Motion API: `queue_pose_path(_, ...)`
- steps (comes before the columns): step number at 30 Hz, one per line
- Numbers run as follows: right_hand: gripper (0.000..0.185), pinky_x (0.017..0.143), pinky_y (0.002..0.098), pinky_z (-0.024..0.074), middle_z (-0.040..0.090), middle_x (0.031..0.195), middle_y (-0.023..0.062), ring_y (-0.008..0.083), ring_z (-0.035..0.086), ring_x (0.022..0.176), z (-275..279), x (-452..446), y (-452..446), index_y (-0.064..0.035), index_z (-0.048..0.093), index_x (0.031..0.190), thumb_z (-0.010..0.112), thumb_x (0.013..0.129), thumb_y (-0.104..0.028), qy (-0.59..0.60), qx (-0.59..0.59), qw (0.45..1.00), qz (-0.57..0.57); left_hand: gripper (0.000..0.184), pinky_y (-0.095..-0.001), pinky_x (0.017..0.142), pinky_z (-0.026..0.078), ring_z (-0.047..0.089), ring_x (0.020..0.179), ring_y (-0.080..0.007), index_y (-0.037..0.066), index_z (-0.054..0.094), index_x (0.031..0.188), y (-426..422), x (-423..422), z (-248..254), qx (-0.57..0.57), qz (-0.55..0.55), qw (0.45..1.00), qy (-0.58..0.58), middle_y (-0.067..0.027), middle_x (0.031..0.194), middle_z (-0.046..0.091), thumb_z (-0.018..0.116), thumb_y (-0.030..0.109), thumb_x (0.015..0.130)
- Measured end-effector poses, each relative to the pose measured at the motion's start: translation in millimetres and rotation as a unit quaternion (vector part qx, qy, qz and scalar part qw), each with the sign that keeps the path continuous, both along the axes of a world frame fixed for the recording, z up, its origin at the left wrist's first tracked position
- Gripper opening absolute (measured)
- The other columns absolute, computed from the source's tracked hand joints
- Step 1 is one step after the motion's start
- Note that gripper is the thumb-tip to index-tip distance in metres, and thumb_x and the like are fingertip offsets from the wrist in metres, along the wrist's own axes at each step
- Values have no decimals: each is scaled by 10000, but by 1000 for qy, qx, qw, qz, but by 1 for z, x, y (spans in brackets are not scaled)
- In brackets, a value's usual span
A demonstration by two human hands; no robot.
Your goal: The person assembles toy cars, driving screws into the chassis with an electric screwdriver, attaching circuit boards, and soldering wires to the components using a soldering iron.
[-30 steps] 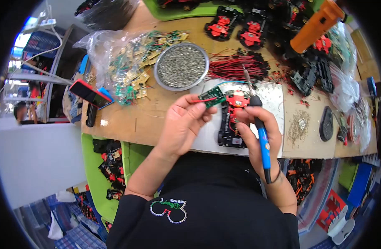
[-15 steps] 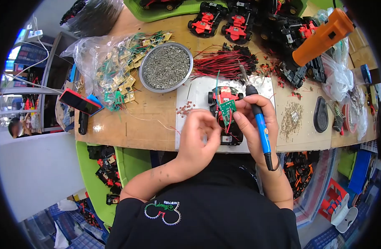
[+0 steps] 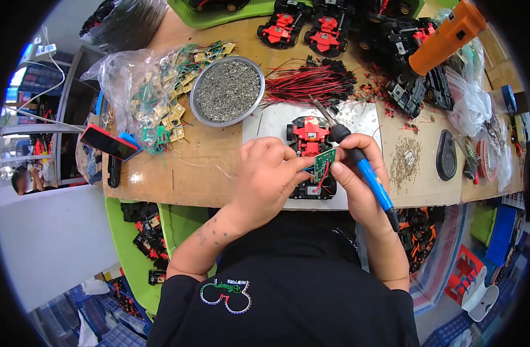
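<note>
My right hand [image 3: 366,176] grips a blue-handled soldering iron [image 3: 372,180], its metal tip aimed up and left. The thumb and fingertips of that hand also pinch a small green circuit board [image 3: 323,163] by its right side. Red wires hang from the board. My left hand [image 3: 267,178] is closed at the board's left edge, thumb and forefinger together; its fingers partly hide the hold. Behind and below the board, a red and black toy car chassis [image 3: 310,132] lies on a white sheet [image 3: 271,124], partly covered by my hands.
A metal bowl of small screws [image 3: 194,95] stands left of a bundle of red and black wires [image 3: 299,84]. Bagged circuit boards [image 3: 161,98] lie farther left. An orange-handled tool [image 3: 447,37], more chassis [image 3: 282,26] and a black oval piece [image 3: 446,155] surround the work area.
My left hand has moved from beside the board to its left edge and closed there. The board has turned more edge-on, and the soldering iron has tilted further left.
</note>
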State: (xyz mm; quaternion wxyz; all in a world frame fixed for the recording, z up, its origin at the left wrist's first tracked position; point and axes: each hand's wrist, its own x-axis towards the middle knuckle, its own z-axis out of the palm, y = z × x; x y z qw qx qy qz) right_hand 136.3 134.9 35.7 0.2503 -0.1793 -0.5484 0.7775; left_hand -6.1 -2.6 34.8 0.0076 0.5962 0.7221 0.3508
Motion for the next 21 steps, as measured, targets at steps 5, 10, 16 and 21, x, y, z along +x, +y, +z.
queue_pose_path(5,309,829,225,475,586,1005,18,74,562,903,-1,-5,-2,-64,495,1191,646,928,-1,33,-18,999,-30,251,-436,888,353,542,977,-257,87,699,995,1,7,-4,18,-21,997,-71,-31,936,592,756,198,777)
queue_pose_path(10,337,805,228,479,574,1018,41,88,562,893,-3,-10,-10,-77,448,1229,611,945,5,81,-51,995,-5,244,-452,921,356,535,1077,-269,92,685,968,13,18,-10,11,-18,998,-61,-37,1007,590,767,190,761)
queue_pose_path(16,304,630,230,505,577,1035,75,118,602,811,1,0,-3,-80,444,1229,571,965,0,40,37,997,-58,415,-442,947,355,528,1105,-282,120,676,1053,-5,-7,-10,-62,20,996,-59,-38,1070,605,838,224,685)
queue_pose_path(21,308,578,215,463,613,1035,75,122,612,754,-10,19,4,-88,466,1224,589,955,-2,-16,91,994,-67,493,-414,966,377,553,1093,-284,107,659,1124,-19,-11,-3,-131,5,988,-84,-56,1054,644,857,216,686)
